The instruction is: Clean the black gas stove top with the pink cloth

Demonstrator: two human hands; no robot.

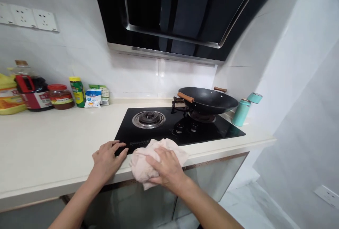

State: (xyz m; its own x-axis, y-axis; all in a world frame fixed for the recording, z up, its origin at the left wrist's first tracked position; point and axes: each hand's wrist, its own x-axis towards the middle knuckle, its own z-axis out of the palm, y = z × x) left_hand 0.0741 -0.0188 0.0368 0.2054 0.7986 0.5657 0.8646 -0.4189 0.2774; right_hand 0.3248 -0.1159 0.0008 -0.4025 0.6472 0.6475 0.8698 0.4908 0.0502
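Note:
A pale pink cloth (144, 167) lies bunched over the front edge of the black gas stove (169, 140) and the counter edge. My right hand (165, 167) is closed on the cloth, and part of it hangs below the counter edge. To its left, my left hand (108, 158) rests open at the stove's front left corner, fingers spread and holding nothing. The left burner (148, 118) is uncovered, with a metal ring around it. Two control knobs (186, 127) stand on the stove top beyond the cloth.
A black wok (209, 100) with wooden handles sits over the right burner. Beside it, a turquoise bottle (241, 113) stands near the wall. Several condiment containers, including a red-lidded jar (60, 97), line the back left counter (53, 144). A black range hood (174, 17) hangs above.

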